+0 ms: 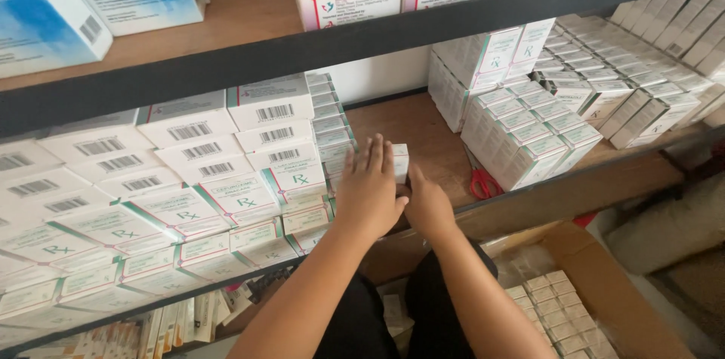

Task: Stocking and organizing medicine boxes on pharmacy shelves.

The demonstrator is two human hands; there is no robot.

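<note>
A small white carton (400, 161) stood on the wooden shelf (434, 140), pressed against the stack of white-and-green boxes (249, 193). The left hand (368, 191) lay flat against it, fingers together; the right hand (429, 208) seemed to clasp its base, though partly hidden. The placing step looked underway; squaring it flush would need a gentle push.

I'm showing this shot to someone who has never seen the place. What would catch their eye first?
First, the two bare hands at the centre: the left hand lies flat on a small white box on the wooden shelf, the right hand beside it. Then the stacks of white-and-green cartons filling the shelf's left side, and the red-handled scissors lying to the right of the hands.
</note>
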